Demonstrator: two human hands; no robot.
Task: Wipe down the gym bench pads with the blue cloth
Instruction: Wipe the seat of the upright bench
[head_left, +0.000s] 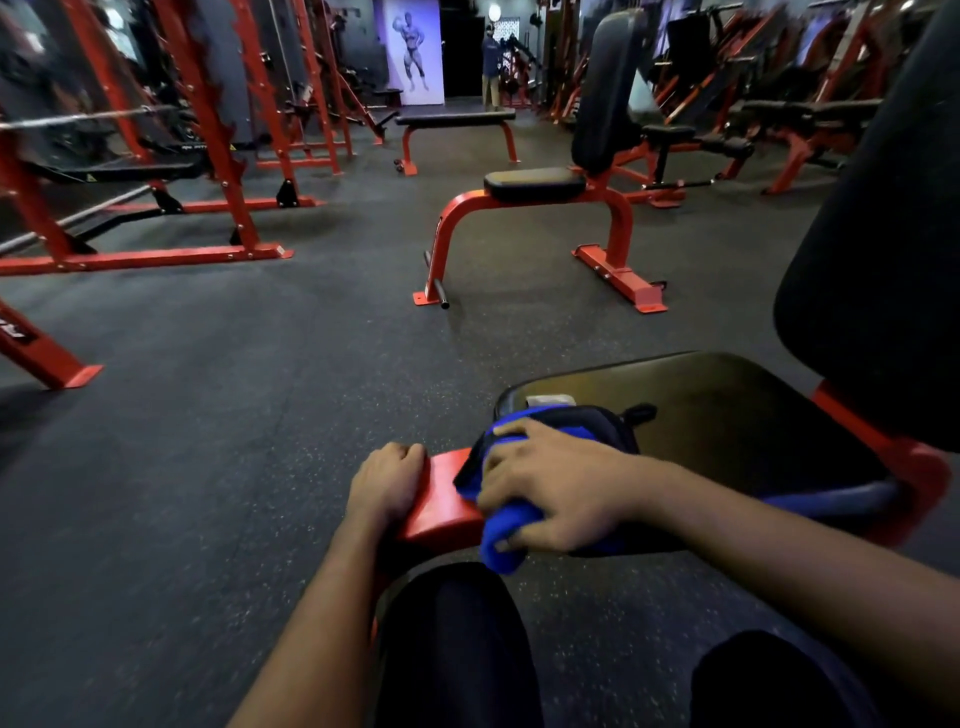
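Right hand (550, 488) clamped on the blue cloth (506, 548), thumb tucked under a bunched end, fingers spread over the top. Cloth sits at the near left corner of the seat pad (717, 405) and spills partly onto the red frame (441, 501). Left hand (387, 480) curled over the frame's end, bracing. Risks as I judge them: the loose bunch hangs off the pad's edge, so a stroke could drag on painted steel instead of the pad, or the wad could roll and wipe only a narrow strip. Something dark with a strap lies under the cloth; can't identify it, but it could snag or get shoved off the far edge. Most of the pad lies open toward the right, up to the upright back pad (883, 249), which closes that side. Left and far edges drop to the rubber floor (208, 467). Next bench (535, 184) well apart, so plenty of elbow room.
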